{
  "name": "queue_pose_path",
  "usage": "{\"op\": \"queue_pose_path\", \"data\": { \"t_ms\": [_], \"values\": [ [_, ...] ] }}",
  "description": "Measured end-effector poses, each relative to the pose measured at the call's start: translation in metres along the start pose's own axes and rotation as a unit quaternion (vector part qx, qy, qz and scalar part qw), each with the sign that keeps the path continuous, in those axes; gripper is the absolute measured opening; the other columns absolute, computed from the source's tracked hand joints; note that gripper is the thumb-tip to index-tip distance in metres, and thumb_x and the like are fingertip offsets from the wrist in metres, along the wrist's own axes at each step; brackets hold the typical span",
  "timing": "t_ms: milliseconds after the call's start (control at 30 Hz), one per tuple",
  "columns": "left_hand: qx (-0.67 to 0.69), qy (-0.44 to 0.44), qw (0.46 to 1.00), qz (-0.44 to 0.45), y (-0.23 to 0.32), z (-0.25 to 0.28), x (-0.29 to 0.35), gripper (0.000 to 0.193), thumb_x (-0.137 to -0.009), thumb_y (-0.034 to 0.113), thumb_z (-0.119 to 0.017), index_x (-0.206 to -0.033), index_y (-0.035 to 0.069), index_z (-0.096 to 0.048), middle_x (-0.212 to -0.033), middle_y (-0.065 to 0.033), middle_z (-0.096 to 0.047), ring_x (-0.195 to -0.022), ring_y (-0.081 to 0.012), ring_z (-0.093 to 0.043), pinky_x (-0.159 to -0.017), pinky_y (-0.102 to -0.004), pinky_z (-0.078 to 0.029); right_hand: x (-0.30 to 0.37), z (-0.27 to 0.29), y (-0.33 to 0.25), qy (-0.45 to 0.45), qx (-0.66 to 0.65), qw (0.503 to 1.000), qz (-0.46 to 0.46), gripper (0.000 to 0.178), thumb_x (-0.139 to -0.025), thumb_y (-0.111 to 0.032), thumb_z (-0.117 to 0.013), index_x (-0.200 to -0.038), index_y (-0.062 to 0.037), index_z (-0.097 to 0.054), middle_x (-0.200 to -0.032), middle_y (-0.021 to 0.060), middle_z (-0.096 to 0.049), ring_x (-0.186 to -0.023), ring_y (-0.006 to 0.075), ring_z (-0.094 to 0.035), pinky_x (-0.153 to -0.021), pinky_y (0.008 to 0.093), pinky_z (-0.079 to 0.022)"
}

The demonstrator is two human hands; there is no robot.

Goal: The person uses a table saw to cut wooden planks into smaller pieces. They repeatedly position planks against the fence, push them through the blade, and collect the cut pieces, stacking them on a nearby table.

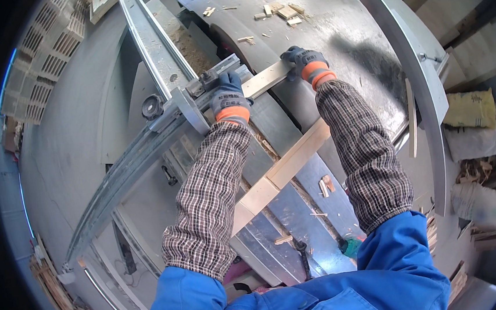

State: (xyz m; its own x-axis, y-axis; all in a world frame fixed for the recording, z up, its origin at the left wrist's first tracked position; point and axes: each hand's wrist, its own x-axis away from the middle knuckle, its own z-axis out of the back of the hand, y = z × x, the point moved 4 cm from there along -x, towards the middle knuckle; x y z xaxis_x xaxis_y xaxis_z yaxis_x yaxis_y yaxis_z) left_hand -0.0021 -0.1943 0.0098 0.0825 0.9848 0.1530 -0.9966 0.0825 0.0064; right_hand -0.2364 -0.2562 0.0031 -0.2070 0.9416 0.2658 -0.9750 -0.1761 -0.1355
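Note:
A pale wooden strip [265, 79] lies between my gloved hands, its left end against the metal fence [189, 112] of a saw table. My left hand [230, 97], in a grey-blue glove with an orange cuff, is closed over that end beside the fence's clamp block. At the strip's other end my right hand [305, 64] has its fingers wrapped round the wood, above the grey tabletop. Nearer to me, under my forearms, a longer wooden board [281, 167] rests across the slatted metal bed. My fingertips are partly hidden in both hands.
Wood offcuts [286, 12] are scattered on the far tabletop [331, 29]. A long metal rail [152, 43] runs away at the left. On the right stand a tall curved metal panel [413, 75] and a yellow sack [470, 111]. Small scraps [326, 185] lie on the near bed.

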Motion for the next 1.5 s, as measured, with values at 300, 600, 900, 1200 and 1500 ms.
{"op": "queue_pose_path", "data": {
  "t_ms": [300,600,900,1200,1500],
  "values": [
    [0.04,0.029,0.999,-0.012,0.001,0.008,0.003,0.087,-0.072,0.034,-0.082,-0.141,0.013,-0.032,-0.135,-0.01,-0.041,-0.113,-0.027,-0.061,-0.085,-0.0413,-0.056,0.003,0.007,0.003,0.017,0.003,1.0,0.004,0.073,-0.066,-0.027,-0.083,-0.133,-0.0221,-0.056,-0.133,0.0072,-0.055,-0.121,0.0312,-0.055,-0.1,0.0398,-0.046],
    [0.062,0.023,0.997,-0.024,-0.009,-0.002,-0.004,0.091,-0.068,0.038,-0.083,-0.139,0.01,-0.032,-0.137,-0.0125,-0.039,-0.121,-0.0305,-0.054,-0.096,-0.0398,-0.05,0.011,0.015,-0.016,0.008,0.027,1.0,-0.008,0.068,-0.068,-0.024,-0.084,-0.131,-0.0234,-0.058,-0.133,0.0075,-0.057,-0.121,0.032,-0.055,-0.1,0.0395,-0.046],
    [0.078,0.025,0.997,-0.015,-0.007,0.005,0.003,0.09,-0.07,0.034,-0.082,-0.141,0.011,-0.032,-0.139,-0.0118,-0.037,-0.119,-0.0306,-0.057,-0.093,-0.0419,-0.052,0.008,0.006,-0.005,0.032,0.014,0.999,-0.032,0.069,-0.07,-0.019,-0.084,-0.133,-0.02,-0.056,-0.127,0.0085,-0.063,-0.117,0.0304,-0.06,-0.098,0.0377,-0.048],
    [0.067,0.031,0.997,-0.016,-0.004,0.003,0.0,0.09,-0.069,0.042,-0.082,-0.137,0.01,-0.033,-0.137,-0.0119,-0.039,-0.123,-0.0303,-0.052,-0.097,-0.0389,-0.05,0.014,0.012,-0.007,0.031,0.029,0.999,-0.019,0.07,-0.069,-0.029,-0.084,-0.133,-0.0236,-0.056,-0.137,0.0052,-0.053,-0.124,0.031,-0.053,-0.103,0.0392,-0.045],
    [0.06,0.037,0.997,-0.017,-0.006,0.004,0.001,0.088,-0.071,0.038,-0.081,-0.139,0.01,-0.033,-0.139,-0.0124,-0.038,-0.121,-0.0299,-0.054,-0.095,-0.039,-0.051,0.022,0.022,-0.019,0.031,0.061,0.997,-0.031,0.073,-0.068,-0.034,-0.084,-0.134,-0.0253,-0.055,-0.137,0.0049,-0.053,-0.124,0.0296,-0.054,-0.102,0.0393,-0.047]
  ]
}}
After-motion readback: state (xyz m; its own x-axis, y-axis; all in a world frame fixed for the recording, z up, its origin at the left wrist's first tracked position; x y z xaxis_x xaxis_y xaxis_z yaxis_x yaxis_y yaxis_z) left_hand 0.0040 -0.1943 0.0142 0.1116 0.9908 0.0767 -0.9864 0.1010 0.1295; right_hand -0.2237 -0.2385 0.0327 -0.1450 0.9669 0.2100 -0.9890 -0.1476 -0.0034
